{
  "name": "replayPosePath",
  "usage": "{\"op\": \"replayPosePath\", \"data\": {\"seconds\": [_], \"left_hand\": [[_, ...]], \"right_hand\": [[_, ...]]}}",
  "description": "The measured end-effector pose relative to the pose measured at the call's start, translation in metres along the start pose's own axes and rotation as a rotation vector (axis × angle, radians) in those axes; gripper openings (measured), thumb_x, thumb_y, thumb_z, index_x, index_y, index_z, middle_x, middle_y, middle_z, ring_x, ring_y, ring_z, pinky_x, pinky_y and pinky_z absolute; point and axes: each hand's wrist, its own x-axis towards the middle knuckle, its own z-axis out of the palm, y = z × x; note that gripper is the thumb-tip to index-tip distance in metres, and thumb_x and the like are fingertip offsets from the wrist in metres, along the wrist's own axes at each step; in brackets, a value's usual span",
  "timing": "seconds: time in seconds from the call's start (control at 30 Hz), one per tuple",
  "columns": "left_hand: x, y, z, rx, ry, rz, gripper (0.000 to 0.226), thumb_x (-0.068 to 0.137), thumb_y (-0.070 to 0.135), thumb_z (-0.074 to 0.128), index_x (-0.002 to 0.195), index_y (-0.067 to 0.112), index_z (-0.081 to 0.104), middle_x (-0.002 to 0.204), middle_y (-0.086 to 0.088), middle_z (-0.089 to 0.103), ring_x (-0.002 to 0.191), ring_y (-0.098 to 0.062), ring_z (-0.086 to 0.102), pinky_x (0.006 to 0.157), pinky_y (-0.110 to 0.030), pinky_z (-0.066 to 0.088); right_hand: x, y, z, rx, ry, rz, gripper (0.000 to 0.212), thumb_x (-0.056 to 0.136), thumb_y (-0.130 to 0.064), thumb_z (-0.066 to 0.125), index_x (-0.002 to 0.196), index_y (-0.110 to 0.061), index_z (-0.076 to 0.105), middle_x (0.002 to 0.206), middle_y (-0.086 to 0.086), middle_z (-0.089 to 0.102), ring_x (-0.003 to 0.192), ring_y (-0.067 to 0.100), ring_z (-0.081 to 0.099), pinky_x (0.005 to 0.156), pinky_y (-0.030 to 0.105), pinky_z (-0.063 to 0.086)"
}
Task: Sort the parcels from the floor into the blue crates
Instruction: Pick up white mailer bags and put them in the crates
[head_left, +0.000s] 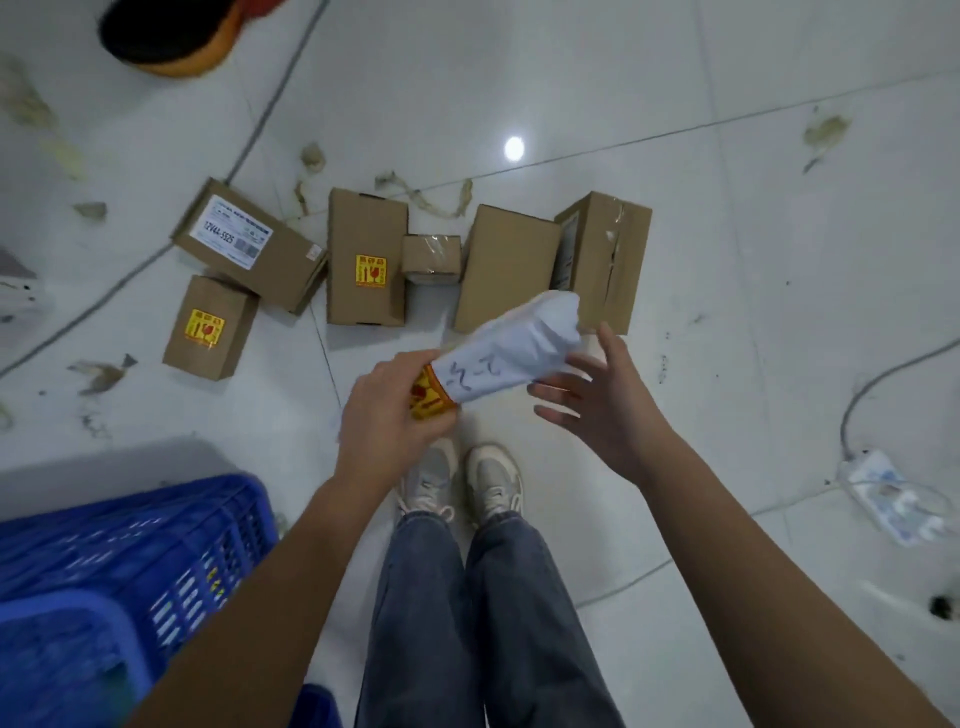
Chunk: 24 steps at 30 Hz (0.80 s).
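At the lower left stands a blue crate (130, 561) with slotted walls, a second blue rim below it. On the white tiled floor (727, 156) beyond lie six cardboard boxes in a loose row. The leftmost small box (210, 327) bears a yellow and red fragile sticker. Behind it a flat box (249, 244) carries a white shipping label reading "12V4A-5525". Next comes a tall box (366, 257) with the same yellow sticker, then a tiny taped box (431, 258), a plain box (506, 267), and a taped box (605, 260) standing on edge.

The left hand (387, 415) grips the near end of a white wrapped parcel (506, 356), fingers curled round its yellow and red sticker. The parcel is held in the air above the floor, its long axis running from lower left up to the right, far end crumpled; blue handwriting on it is unreadable. The right hand (608, 400) is beside it, fingers spread, touching its underside.

At far right lies a power strip (883, 493) with its cable.
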Motion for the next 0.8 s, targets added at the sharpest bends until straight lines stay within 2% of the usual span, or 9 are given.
{"op": "replayPosePath", "data": {"seconds": [0.1,0.2,0.3,0.43,0.5,0.6,0.67,0.73,0.8], "left_hand": [[-0.008,0.009,-0.02,-0.535,-0.034,-0.43,0.011,0.084,0.02,0.065,0.089,0.015,0.057,0.076,0.006,0.06,0.07,-0.012,0.055,0.065,-0.027,0.044],[-0.024,0.006,-0.039,-0.914,-0.007,-0.646,0.012,0.092,0.02,0.053,0.086,0.022,0.063,0.086,0.007,0.069,0.077,-0.008,0.064,0.064,-0.019,0.05],[-0.044,-0.003,-0.047,-0.966,0.052,-0.667,0.014,0.094,0.025,0.05,0.092,0.025,0.064,0.097,0.003,0.07,0.085,-0.01,0.065,0.069,-0.024,0.05],[-0.068,-0.022,-0.053,-1.095,0.2,-0.654,0.025,0.092,0.031,0.054,0.117,0.025,0.051,0.098,0.012,0.065,0.085,0.0,0.063,0.061,-0.013,0.053],[-0.081,-0.036,-0.051,-1.078,0.241,-0.657,0.037,0.089,0.031,0.06,0.123,0.023,0.048,0.1,0.013,0.064,0.087,0.001,0.062,0.064,-0.013,0.051],[-0.103,-0.057,-0.045,-0.982,0.245,-0.681,0.037,0.084,0.032,0.067,0.114,0.015,0.056,0.105,0.005,0.067,0.09,-0.006,0.064,0.067,-0.016,0.051],[-0.117,-0.071,-0.041,-1.015,0.24,-0.687,0.037,0.082,0.034,0.068,0.113,0.013,0.06,0.11,0.0,0.07,0.094,-0.013,0.067,0.075,-0.025,0.054],[-0.131,-0.084,-0.045,-1.062,0.26,-0.675,0.034,0.082,0.034,0.069,0.111,0.016,0.061,0.108,0.0,0.071,0.094,-0.014,0.068,0.079,-0.03,0.055],[-0.147,-0.097,-0.053,-1.109,0.318,-0.671,0.029,0.082,0.032,0.069,0.107,0.02,0.061,0.103,0.005,0.07,0.091,-0.012,0.067,0.077,-0.028,0.056]], "right_hand": [[-0.001,-0.005,0.004,-0.189,0.074,-0.061,0.056,0.091,-0.055,0.045,0.133,-0.019,0.043,0.122,0.006,0.054,0.115,0.022,0.054,0.098,0.04,0.048],[-0.009,-0.001,0.021,-0.384,-0.125,-0.005,0.075,0.076,-0.062,0.062,0.136,-0.022,0.043,0.129,0.0,0.058,0.119,0.021,0.057,0.09,0.037,0.052],[-0.017,0.008,0.047,-0.432,-0.316,0.014,0.056,0.081,-0.047,0.066,0.13,-0.022,0.052,0.12,0.003,0.067,0.107,0.024,0.066,0.089,0.041,0.055],[-0.024,0.025,0.084,-0.391,-0.323,-0.096,0.036,0.085,-0.03,0.066,0.119,-0.022,0.059,0.108,0.001,0.072,0.091,0.019,0.072,0.073,0.033,0.059],[-0.025,0.039,0.097,-0.373,-0.303,-0.109,0.025,0.086,-0.027,0.065,0.11,-0.027,0.06,0.102,-0.002,0.073,0.087,0.017,0.072,0.071,0.032,0.06],[-0.029,0.057,0.115,-0.439,-0.286,-0.135,0.032,0.086,-0.027,0.065,0.117,-0.021,0.06,0.109,0.003,0.072,0.093,0.021,0.071,0.079,0.038,0.059],[-0.034,0.069,0.123,-0.491,-0.281,-0.162,0.037,0.086,-0.028,0.065,0.122,-0.02,0.058,0.11,0.003,0.072,0.093,0.02,0.071,0.076,0.035,0.059],[-0.038,0.083,0.135,-0.515,-0.276,-0.157,0.04,0.087,-0.03,0.064,0.125,-0.018,0.056,0.114,0.003,0.07,0.096,0.021,0.07,0.075,0.033,0.058],[-0.044,0.098,0.152,-0.551,-0.29,-0.138,0.045,0.086,-0.035,0.065,0.126,-0.017,0.056,0.116,0.004,0.069,0.1,0.024,0.069,0.078,0.035,0.058]]}}
